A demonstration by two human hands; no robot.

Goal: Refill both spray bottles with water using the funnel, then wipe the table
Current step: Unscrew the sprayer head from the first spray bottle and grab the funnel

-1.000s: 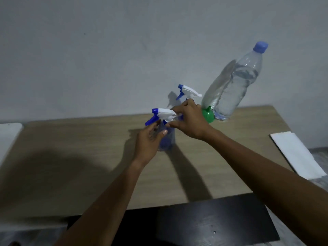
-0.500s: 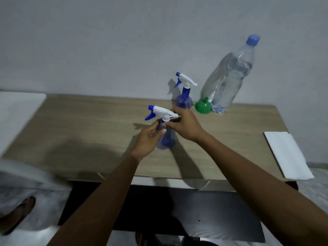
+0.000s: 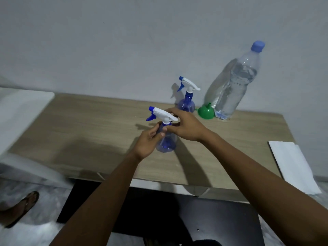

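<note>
Both bare forearms reach forward from the lower edge of the view and meet near the middle. The left hand (image 3: 150, 139) comes from the lower left, its wrist almost straight, with the fingers curled and the thumb up, closed in a grip. The right hand (image 3: 186, 126) comes from the lower right, palm down, the wrist bent a little inward, its fingers and thumb pinched together just above the left hand.

Blue spray bottles (image 3: 166, 139) w/ white heads, green funnel (image 3: 205, 112).
</note>
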